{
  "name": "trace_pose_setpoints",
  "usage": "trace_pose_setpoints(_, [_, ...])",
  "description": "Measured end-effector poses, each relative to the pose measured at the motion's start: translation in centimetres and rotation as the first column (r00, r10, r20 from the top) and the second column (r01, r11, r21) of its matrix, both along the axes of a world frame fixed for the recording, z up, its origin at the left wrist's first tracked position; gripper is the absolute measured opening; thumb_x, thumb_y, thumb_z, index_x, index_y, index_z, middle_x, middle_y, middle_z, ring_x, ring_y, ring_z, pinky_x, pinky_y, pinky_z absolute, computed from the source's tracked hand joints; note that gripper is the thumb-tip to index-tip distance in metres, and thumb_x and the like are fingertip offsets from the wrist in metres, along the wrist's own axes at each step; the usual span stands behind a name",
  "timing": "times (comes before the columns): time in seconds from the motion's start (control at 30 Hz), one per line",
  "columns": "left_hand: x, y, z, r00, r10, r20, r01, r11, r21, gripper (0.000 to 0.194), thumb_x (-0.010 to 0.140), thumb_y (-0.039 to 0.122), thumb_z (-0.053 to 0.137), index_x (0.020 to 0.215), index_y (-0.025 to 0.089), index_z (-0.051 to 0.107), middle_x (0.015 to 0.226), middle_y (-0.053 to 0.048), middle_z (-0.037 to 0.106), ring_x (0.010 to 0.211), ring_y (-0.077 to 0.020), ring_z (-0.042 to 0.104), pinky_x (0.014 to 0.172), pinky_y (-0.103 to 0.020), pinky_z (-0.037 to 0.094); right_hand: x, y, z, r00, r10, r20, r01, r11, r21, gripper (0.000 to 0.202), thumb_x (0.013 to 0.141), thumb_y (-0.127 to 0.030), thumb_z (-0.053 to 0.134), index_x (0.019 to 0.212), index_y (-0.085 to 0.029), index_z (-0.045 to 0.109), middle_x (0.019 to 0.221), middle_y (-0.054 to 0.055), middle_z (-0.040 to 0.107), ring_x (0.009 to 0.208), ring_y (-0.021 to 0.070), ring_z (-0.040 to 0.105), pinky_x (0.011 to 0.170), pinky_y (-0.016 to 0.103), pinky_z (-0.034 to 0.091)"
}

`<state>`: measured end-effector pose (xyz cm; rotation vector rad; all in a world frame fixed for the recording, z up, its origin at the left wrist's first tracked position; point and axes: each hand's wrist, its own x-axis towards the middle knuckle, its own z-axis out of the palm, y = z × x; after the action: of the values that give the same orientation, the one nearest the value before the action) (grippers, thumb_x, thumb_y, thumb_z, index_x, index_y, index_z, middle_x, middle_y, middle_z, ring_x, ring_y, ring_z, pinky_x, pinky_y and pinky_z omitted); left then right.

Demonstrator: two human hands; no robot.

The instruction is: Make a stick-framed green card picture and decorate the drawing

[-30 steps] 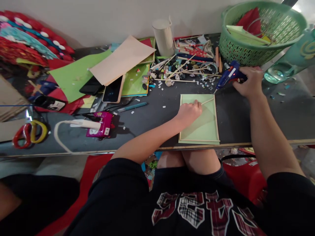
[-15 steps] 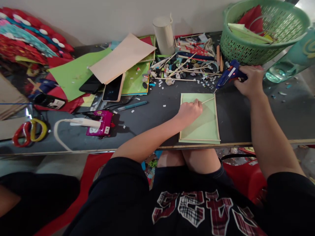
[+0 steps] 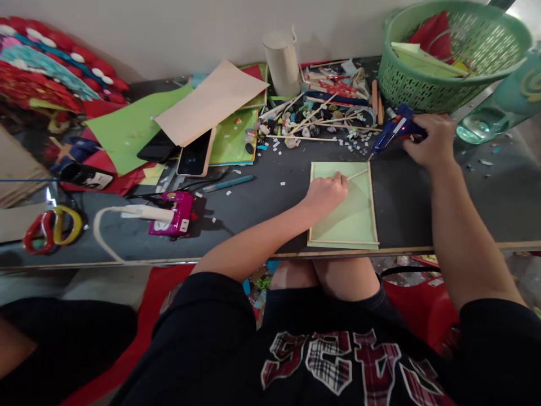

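Dark worktop (image 3: 262,206) spans the frame; right of centre, the left hand (image 3: 327,193) pinches a thin stick (image 3: 358,175) over green card (image 3: 353,220); upper right, the right hand (image 3: 435,141) clasps a blue glue gun (image 3: 392,133).

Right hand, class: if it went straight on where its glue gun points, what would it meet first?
The glue gun in the right hand would likely meet the green card first, at its far right corner, by the end of the diagonal stick. Depth is unclear: the nozzle may already touch.
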<state>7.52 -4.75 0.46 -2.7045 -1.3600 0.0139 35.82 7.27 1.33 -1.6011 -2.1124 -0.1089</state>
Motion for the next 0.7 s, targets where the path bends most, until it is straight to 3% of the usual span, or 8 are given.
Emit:
trace_pose_setpoints(0.13, [0.0, -0.1, 0.1, 1.000, 0.002, -0.008, -0.002, 1.000, -0.016, 0.048, 0.094, -0.003, 0.047, 0.138, 0.000, 0.066, 0.142, -0.023, 0.068, 0.089, -0.0233, 0.081, 0.062, -0.031, 0.058, -0.1, -0.1, 0.0, 0.997, -0.076, 0.027, 0.075, 0.997, 0.032, 0.039, 0.071, -0.023, 0.071, 0.108, -0.013, 0.072, 0.112, 0.019, 0.078, 0.110, 0.0345, 0.072, 0.102, 0.043, 0.052])
trace_pose_setpoints(0.27, [0.0, 0.0, 0.2, 1.000, -0.002, 0.017, 0.002, 1.000, 0.001, 0.044, 0.094, -0.004, 0.048, 0.132, 0.002, 0.070, 0.138, -0.022, 0.071, 0.088, -0.0225, 0.080, 0.060, -0.028, 0.056, -0.3, 0.0, -0.4, 0.974, -0.214, -0.081, 0.220, 0.973, 0.074, 0.073, 0.073, -0.023, 0.075, 0.142, -0.008, 0.057, 0.131, 0.021, 0.071, 0.121, 0.0344, 0.067, 0.109, 0.045, 0.050])
trace_pose_setpoints(0.33, [0.0, 0.1, 0.2, 0.998, 0.005, 0.056, -0.006, 1.000, 0.013, 0.038, 0.094, -0.004, 0.048, 0.122, 0.004, 0.073, 0.124, -0.021, 0.077, 0.083, -0.0213, 0.080, 0.057, -0.026, 0.052, -0.4, -0.1, -0.6, 0.948, -0.295, -0.117, 0.299, 0.954, 0.021, 0.086, 0.073, -0.026, 0.078, 0.151, -0.008, 0.046, 0.136, 0.021, 0.069, 0.125, 0.0351, 0.065, 0.111, 0.047, 0.049])
trace_pose_setpoints(0.43, [-0.1, 0.2, 0.4, 0.995, 0.048, 0.093, -0.048, 0.999, -0.003, 0.034, 0.094, -0.005, 0.048, 0.112, 0.006, 0.075, 0.093, -0.016, 0.081, 0.077, -0.0213, 0.078, 0.053, -0.025, 0.045, -0.9, -0.5, -0.3, 0.934, -0.341, -0.105, 0.346, 0.937, 0.039, 0.080, 0.074, -0.029, 0.080, 0.147, -0.011, 0.052, 0.138, 0.020, 0.068, 0.130, 0.0377, 0.060, 0.115, 0.054, 0.043])
trace_pose_setpoints(0.5, [-0.2, 0.2, 0.7, 0.992, 0.078, 0.097, -0.077, 0.997, -0.011, 0.034, 0.094, -0.004, 0.047, 0.112, 0.006, 0.074, 0.082, -0.013, 0.078, 0.075, -0.0226, 0.078, 0.051, -0.026, 0.042, -1.8, -1.1, 0.0, 0.973, -0.206, -0.102, 0.220, 0.964, 0.152, 0.058, 0.082, -0.032, 0.074, 0.136, -0.015, 0.063, 0.136, 0.020, 0.070, 0.130, 0.0364, 0.060, 0.115, 0.055, 0.042])
trace_pose_setpoints(0.57, [-0.4, 0.2, 0.9, 0.990, 0.100, 0.103, -0.101, 0.995, 0.002, 0.035, 0.096, -0.002, 0.045, 0.113, 0.007, 0.074, 0.077, -0.012, 0.076, 0.073, -0.0231, 0.077, 0.050, -0.026, 0.039, -2.9, -1.7, 0.3, 0.994, 0.072, -0.088, -0.049, 0.971, 0.236, 0.035, 0.092, -0.036, 0.065, 0.121, -0.019, 0.072, 0.126, 0.016, 0.075, 0.122, 0.0322, 0.066, 0.112, 0.051, 0.045])
trace_pose_setpoints(0.63, [-0.5, 0.2, 1.1, 0.986, 0.118, 0.116, -0.122, 0.992, 0.027, 0.036, 0.098, -0.001, 0.043, 0.113, 0.007, 0.074, 0.076, -0.012, 0.075, 0.072, -0.0219, 0.076, 0.050, -0.026, 0.038, -4.1, -2.1, 0.4, 0.939, 0.334, -0.085, -0.307, 0.923, 0.232, 0.025, 0.098, -0.041, 0.061, 0.105, -0.024, 0.077, 0.111, 0.009, 0.081, 0.108, 0.0285, 0.073, 0.105, 0.049, 0.050])
trace_pose_setpoints(0.7, [-0.6, 0.2, 1.3, 0.982, 0.128, 0.136, -0.137, 0.989, 0.056, 0.037, 0.099, -0.001, 0.041, 0.114, 0.008, 0.074, 0.076, -0.012, 0.075, 0.071, -0.0203, 0.076, 0.051, -0.025, 0.038, -5.0, -2.3, 0.2, 0.876, 0.470, -0.108, -0.445, 0.874, 0.194, 0.023, 0.098, -0.044, 0.063, 0.096, -0.028, 0.079, 0.101, 0.004, 0.082, 0.097, 0.0266, 0.075, 0.099, 0.049, 0.054])
